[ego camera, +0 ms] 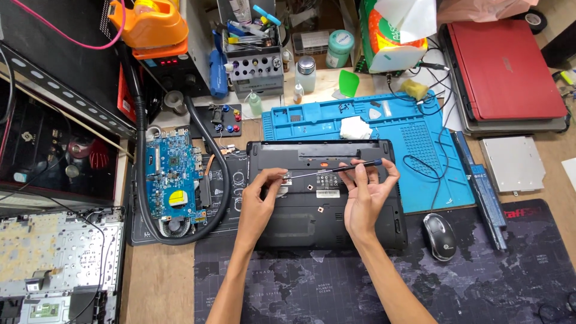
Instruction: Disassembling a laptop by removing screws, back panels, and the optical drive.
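A black laptop base (372, 231) lies bottom side up in front of me on a dark desk mat. My right hand (367, 195) holds a thin screwdriver (336, 170) with a black and blue handle, its tip pointing left toward the upper left part of the base. My left hand (264, 195) rests on the base with its fingertips pinched at the screwdriver's tip; whether it holds a screw is too small to tell.
A blue circuit board (174, 180) lies to the left with a black hose (207, 231) looped around it. A blue repair mat (420, 138) sits behind, a mouse (440, 236) and long battery (483, 192) to the right, a red laptop (504, 66) at the far right.
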